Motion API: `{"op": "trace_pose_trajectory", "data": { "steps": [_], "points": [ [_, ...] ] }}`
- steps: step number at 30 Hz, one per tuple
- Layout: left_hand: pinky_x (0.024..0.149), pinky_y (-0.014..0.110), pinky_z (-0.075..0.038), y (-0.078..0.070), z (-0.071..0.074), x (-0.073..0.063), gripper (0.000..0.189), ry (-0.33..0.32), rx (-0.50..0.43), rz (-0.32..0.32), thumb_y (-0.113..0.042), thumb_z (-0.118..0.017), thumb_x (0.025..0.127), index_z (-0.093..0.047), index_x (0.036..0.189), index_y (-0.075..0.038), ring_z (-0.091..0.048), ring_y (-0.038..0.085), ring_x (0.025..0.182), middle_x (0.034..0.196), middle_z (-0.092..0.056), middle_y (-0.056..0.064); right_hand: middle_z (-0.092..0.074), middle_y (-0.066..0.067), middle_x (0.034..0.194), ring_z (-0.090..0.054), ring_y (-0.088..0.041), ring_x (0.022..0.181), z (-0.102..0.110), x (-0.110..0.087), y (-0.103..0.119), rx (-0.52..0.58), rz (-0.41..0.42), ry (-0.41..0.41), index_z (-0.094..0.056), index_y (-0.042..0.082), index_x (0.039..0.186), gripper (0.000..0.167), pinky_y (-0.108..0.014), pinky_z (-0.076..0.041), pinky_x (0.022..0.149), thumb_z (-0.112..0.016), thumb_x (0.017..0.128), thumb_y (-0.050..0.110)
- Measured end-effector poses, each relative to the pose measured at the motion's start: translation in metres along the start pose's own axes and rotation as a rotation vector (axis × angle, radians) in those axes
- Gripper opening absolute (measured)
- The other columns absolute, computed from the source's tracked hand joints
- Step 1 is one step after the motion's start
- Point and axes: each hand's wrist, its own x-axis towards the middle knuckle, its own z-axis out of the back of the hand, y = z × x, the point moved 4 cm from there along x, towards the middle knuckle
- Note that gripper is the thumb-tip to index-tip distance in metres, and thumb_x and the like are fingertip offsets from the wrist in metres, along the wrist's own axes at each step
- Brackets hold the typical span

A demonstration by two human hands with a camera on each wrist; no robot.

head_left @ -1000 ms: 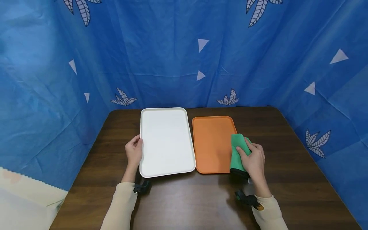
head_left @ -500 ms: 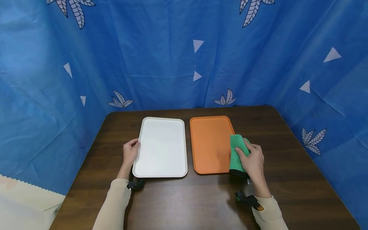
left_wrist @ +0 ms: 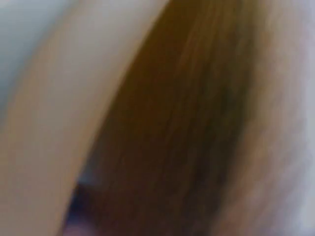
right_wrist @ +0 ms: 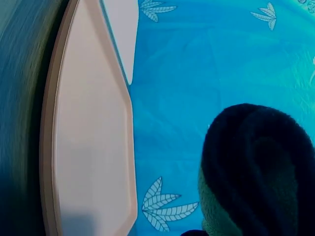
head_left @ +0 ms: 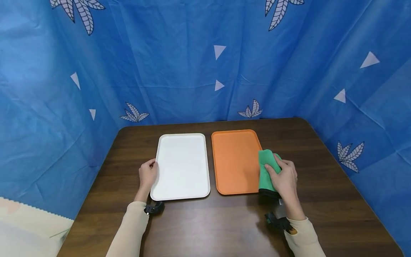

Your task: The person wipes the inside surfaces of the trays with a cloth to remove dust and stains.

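Note:
My left hand (head_left: 148,175) holds the left rim of a white rectangular tray (head_left: 181,166), thumb at the edge and fingers partly hidden. The left wrist view is too blurred to add much. To the right, my right hand (head_left: 285,177) grips a folded green cloth (head_left: 267,177) with a black border, over the right edge of an orange tray (head_left: 237,160). Seen from the right wrist, the folded cloth (right_wrist: 256,167) looks dark and looped, and the orange tray (right_wrist: 93,147) looks pale.
Both trays lie side by side on a dark wooden table (head_left: 205,228), a narrow gap between them. A blue curtain (head_left: 179,64) with leaf prints hangs behind and around the table. Each wrist wears a black camera strap (head_left: 155,208).
The white tray has come down from a raised position and shifted left, away from the orange tray, with my left hand on it. My right hand and the cloth have barely moved.

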Motion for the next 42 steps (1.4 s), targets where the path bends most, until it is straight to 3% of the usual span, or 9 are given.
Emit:
{"op": "trace_pose_trajectory", "data": {
  "steps": [7,16,21,24,30,36,42],
  "points": [
    [0.085,0.054,-0.042,-0.003,-0.002,-0.007,0.031,-0.037,0.143,-0.091,-0.011,-0.051,0.097,-0.067,0.117,0.006,-0.061,0.042,0.092,0.101,-0.066,0.026,-0.043,-0.034,0.129,-0.044,-0.049,0.113,0.014,0.017,-0.010,-0.074,0.047,-0.007,-0.046,-0.001,0.142,0.056,-0.060,-0.039,0.084,-0.066,0.093,0.019],
    [0.077,0.051,-0.045,-0.004,-0.003,-0.009,0.029,-0.050,0.200,-0.122,-0.009,-0.054,0.095,-0.069,0.114,0.005,-0.062,0.041,0.089,0.097,-0.066,0.024,-0.043,-0.037,0.128,-0.042,-0.051,0.114,0.027,0.048,-0.034,-0.191,0.106,-0.003,-0.044,-0.005,0.142,0.056,-0.066,-0.039,0.084,-0.063,0.095,0.019],
    [0.083,0.055,-0.046,-0.007,-0.002,-0.010,0.036,-0.045,0.263,-0.103,-0.015,-0.055,0.096,-0.064,0.122,0.007,-0.060,0.045,0.098,0.109,-0.061,0.029,-0.043,-0.038,0.128,-0.042,-0.050,0.115,0.024,0.063,-0.046,-0.262,0.115,0.043,-0.044,-0.004,0.142,0.057,-0.066,-0.040,0.083,-0.063,0.094,0.019],
    [0.084,0.056,-0.046,-0.014,0.003,-0.015,0.041,-0.091,0.306,-0.095,-0.021,-0.056,0.096,-0.061,0.126,0.007,-0.056,0.046,0.104,0.116,-0.058,0.030,-0.041,-0.039,0.129,-0.042,-0.051,0.115,0.021,0.070,-0.053,-0.311,0.106,0.080,-0.044,-0.004,0.143,0.057,-0.065,-0.041,0.082,-0.063,0.095,0.021],
    [0.081,0.054,-0.043,-0.037,0.016,-0.028,0.043,-0.219,0.276,-0.112,-0.024,-0.057,0.095,-0.061,0.126,0.006,-0.048,0.042,0.106,0.116,-0.055,0.027,-0.035,-0.040,0.133,-0.046,-0.055,0.107,0.012,0.079,-0.064,-0.377,0.079,0.155,-0.042,-0.001,0.145,0.059,-0.061,-0.043,0.077,-0.061,0.096,0.026],
    [0.082,0.054,-0.043,-0.050,0.018,-0.038,0.048,-0.189,0.262,-0.105,-0.025,-0.057,0.095,-0.057,0.131,0.006,-0.046,0.042,0.110,0.121,-0.054,0.027,-0.032,-0.039,0.136,-0.042,-0.057,0.109,0.000,0.080,-0.073,-0.391,0.087,0.190,-0.041,0.001,0.146,0.060,-0.062,-0.043,0.075,-0.060,0.096,0.029],
    [0.082,0.053,-0.043,-0.060,0.014,-0.046,0.051,-0.183,0.264,-0.152,-0.025,-0.059,0.093,-0.055,0.133,0.007,-0.046,0.043,0.108,0.120,-0.054,0.028,-0.028,-0.039,0.141,-0.035,-0.058,0.113,-0.009,0.079,-0.080,-0.472,0.123,0.186,-0.042,0.003,0.146,0.060,-0.065,-0.037,0.076,-0.058,0.097,0.034]
  ]
}}
